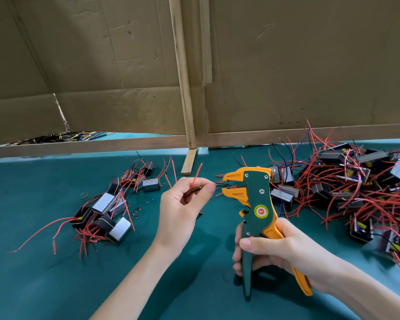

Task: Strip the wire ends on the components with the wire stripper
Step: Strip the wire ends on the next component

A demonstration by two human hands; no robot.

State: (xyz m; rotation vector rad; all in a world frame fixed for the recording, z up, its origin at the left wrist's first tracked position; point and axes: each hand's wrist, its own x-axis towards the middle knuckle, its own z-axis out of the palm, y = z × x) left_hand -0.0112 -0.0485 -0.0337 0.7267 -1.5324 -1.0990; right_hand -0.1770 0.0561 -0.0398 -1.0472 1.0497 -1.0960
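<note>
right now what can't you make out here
All head view.
- Component: mostly hidden under the left hand.
- Black wire tip: too small, lost in the stripper head.
- Right pile: cut off by the frame edge, blurred.
- Far wires: mostly behind cardboard.

Saw plain teal green all over the tabletop (44, 285). Noted a dark green body on the wire stripper (259, 199), with orange jaws, one orange handle, silver screws and a round yellow label with a red centre. Found bright red on the wire (195, 175) beside those jaws, and black on the thinner wire (221, 184) at them. Met black shells with silvery-white faces and red leads among the components (104, 213) toward the left edge. Found the same colours in the heap (356, 181) toward the right edge, plus yellow flecks and a few blue strands. Saw dull brown cardboard (102, 54) along the far edge, crossed by a pale wooden strip (183, 77).
</note>
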